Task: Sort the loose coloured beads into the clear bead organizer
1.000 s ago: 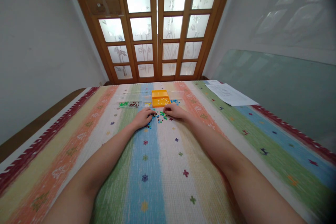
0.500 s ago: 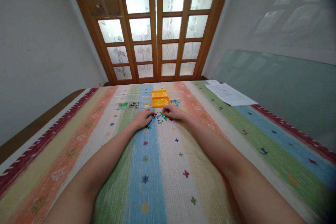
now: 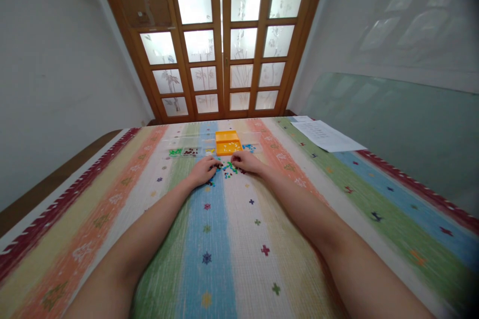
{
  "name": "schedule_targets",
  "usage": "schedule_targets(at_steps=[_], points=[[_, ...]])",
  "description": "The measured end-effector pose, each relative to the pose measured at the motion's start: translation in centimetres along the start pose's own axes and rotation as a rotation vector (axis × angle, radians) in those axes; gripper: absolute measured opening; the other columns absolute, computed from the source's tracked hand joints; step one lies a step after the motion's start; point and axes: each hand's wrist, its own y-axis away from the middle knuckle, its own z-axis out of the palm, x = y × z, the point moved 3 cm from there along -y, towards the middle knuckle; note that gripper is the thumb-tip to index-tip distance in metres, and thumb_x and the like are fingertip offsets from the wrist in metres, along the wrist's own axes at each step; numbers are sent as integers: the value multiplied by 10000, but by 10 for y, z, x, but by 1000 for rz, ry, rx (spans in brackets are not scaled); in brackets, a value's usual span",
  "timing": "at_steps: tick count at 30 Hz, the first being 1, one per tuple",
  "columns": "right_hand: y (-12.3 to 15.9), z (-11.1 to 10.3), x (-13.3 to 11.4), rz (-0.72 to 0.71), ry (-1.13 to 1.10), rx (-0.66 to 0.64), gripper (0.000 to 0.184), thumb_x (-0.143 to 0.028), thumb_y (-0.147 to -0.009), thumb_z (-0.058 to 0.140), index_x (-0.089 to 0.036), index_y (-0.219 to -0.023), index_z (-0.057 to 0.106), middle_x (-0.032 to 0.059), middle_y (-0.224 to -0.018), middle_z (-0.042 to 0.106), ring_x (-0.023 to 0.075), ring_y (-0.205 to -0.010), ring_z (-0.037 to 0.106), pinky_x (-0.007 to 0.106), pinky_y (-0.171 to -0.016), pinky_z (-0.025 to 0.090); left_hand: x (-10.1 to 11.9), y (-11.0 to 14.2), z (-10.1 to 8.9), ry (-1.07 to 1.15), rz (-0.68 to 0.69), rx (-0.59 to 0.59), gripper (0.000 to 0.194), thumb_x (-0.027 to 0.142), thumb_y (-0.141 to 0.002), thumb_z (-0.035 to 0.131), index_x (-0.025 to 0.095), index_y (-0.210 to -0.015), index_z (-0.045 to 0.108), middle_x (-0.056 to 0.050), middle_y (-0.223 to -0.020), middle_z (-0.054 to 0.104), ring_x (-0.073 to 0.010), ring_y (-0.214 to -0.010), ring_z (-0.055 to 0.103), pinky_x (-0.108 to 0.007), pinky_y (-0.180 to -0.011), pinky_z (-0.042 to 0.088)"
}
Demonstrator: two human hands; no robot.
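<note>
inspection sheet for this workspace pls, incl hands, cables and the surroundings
surface: striped, patterned cloth
job's things: loose coloured pieces between the hands; sorted ones in clear tray; white pieces in open orange box
clutter: papers, far right
grippers: left hand and right hand at the loose pieces; whether fingers hold any, too small to tell
cables: nothing seen
surroundings: glass-paned doors ahead, pale walls either side

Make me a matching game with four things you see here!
Things:
1. Orange box
2. Green heap
3. Big paper sheet
4. Doors

Clues:
A. Just left of the dark red heap
B. Wood and glass
C. Open, with white bits inside
D. On the far right of the striped cloth

Pairs: 1-C, 2-A, 3-D, 4-B
</note>
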Motion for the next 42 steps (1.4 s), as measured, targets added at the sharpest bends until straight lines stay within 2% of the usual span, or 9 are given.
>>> schedule_targets(at_steps=[7,14,21,23,26,31,35,42], points=[[0,-7,-3,38,-53,356,120,-210,-850,556,-193,-927,647,16,-839,697,159,-763,601,248,-714,419,1,0,-1,11,-3,-9,346,174,-924,513,235,-1175,743,-69,-1106,682,-223,-1076,632,-374,-1022,495],[-1,-9,1,68,-97,436,165,-193,-853,548,-200,-971,664,44,-921,720,183,-847,638,285,-808,470,2,0,-2,22,2,-5,346,175,-922,514,239,-1172,745,-67,-1105,683,-224,-1074,635,-374,-1022,498],[-3,-9,7,42,-169,565,381,-139,-867,529,-193,-1226,644,102,-1197,705,205,-1043,653,341,-911,513,0,0,-1,14,-3,-9,340,186,-927,518,241,-1178,740,-62,-1124,676,-217,-1082,635,-359,-1025,494],[-3,-8,6,34,-175,534,372,-123,-859,529,-198,-1200,658,89,-1172,716,200,-1034,656,336,-908,513,-1,0,-1,11,-4,-12,344,182,-927,516,242,-1182,739,-62,-1122,676,-217,-1083,635,-361,-1027,494],[-2,-6,3,33,-141,429,270,-109,-847,528,-200,-1037,697,52,-1047,739,185,-956,658,308,-879,497,0,0,0,9,-6,-15,344,179,-924,517,245,-1177,741,-62,-1116,679,-221,-1087,633,-368,-1030,493],[-2,-2,-6,-18,49,223,133,-109,-802,589,-187,-834,692,29,-856,706,178,-819,611,272,-766,433,1,0,-1,14,-4,-1,341,193,-928,517,250,-1177,742,-58,-1110,683,-218,-1083,632,-368,-1026,495],[-2,-1,-11,-90,188,135,88,-126,-801,633,-183,-811,699,45,-872,680,192,-860,587,276,-776,400,0,1,-1,15,-14,-7,344,194,-927,519,250,-1184,741,-57,-1109,683,-216,-1086,630,-364,-1034,491],[-1,-1,-10,-130,190,97,84,-141,-833,642,-186,-839,712,47,-917,652,195,-911,578,278,-821,403,-2,0,0,19,-12,-7,350,188,-924,520,245,-1192,738,-60,-1114,678,-216,-1085,630,-358,-1024,493]])
